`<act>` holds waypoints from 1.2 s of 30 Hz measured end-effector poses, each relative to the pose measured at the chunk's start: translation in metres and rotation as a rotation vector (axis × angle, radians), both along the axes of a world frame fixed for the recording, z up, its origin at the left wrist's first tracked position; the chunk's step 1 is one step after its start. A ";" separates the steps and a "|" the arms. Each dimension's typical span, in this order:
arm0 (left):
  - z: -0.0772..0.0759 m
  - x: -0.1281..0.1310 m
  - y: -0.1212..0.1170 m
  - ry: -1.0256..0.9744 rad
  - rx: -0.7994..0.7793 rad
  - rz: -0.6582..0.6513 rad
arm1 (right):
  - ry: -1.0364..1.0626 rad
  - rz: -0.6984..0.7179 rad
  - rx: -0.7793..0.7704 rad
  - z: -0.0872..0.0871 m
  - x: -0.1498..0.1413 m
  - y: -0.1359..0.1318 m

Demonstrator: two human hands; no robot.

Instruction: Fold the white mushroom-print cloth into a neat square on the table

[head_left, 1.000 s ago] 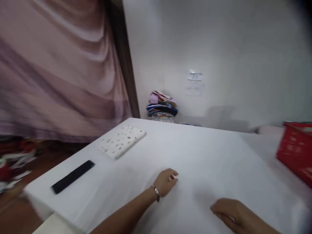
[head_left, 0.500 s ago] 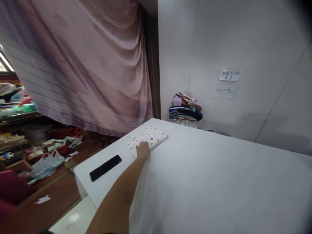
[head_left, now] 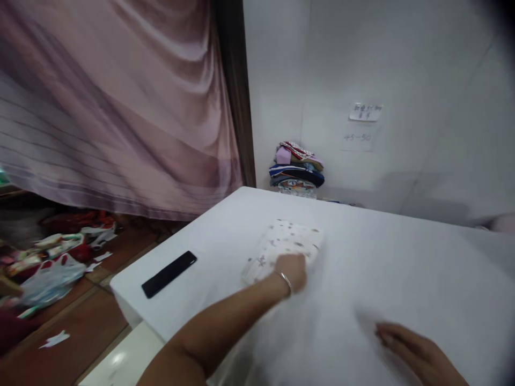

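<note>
My left hand [head_left: 292, 271], with a thin bracelet at the wrist, rests on the near edge of a folded white cloth with small prints [head_left: 284, 248]. The cloth lies on the white table [head_left: 382, 268], towards its left half. The fingers are curled on the cloth's edge, blurred by motion. My right hand [head_left: 418, 356] lies low on the table at the lower right, fingers stretched towards the left, holding nothing.
A black flat device [head_left: 169, 274] lies near the table's left corner. A pile of folded clothes [head_left: 296, 169] sits against the white wall behind the table. A mauve curtain [head_left: 112, 107] hangs at left; bags and litter [head_left: 52, 257] cover the floor.
My left hand has pulled the printed cloth from the far left corner towards the table's middle. My right hand has come back into view at the lower right.
</note>
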State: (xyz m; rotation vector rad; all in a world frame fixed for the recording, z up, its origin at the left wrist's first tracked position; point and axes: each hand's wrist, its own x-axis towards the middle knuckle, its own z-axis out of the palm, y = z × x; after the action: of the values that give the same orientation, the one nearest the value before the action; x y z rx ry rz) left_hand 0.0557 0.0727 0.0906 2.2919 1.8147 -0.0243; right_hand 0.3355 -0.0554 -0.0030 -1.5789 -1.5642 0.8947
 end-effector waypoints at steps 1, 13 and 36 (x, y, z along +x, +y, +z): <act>-0.009 0.016 -0.026 -0.068 -0.045 -0.174 | 0.029 -0.058 -0.012 0.012 -0.008 0.004; -0.044 -0.008 -0.007 -0.176 0.187 -0.114 | 0.259 -0.180 -0.025 0.028 -0.049 -0.004; 0.001 0.067 -0.114 -0.338 -0.054 -0.579 | 1.000 -0.066 -0.179 0.063 -0.079 -0.028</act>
State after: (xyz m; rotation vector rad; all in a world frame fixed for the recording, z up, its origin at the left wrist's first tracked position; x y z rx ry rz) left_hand 0.1231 -0.0415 0.0916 2.5108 0.9457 0.2052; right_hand 0.2563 -0.0829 0.0605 -0.9865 -0.7222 1.4994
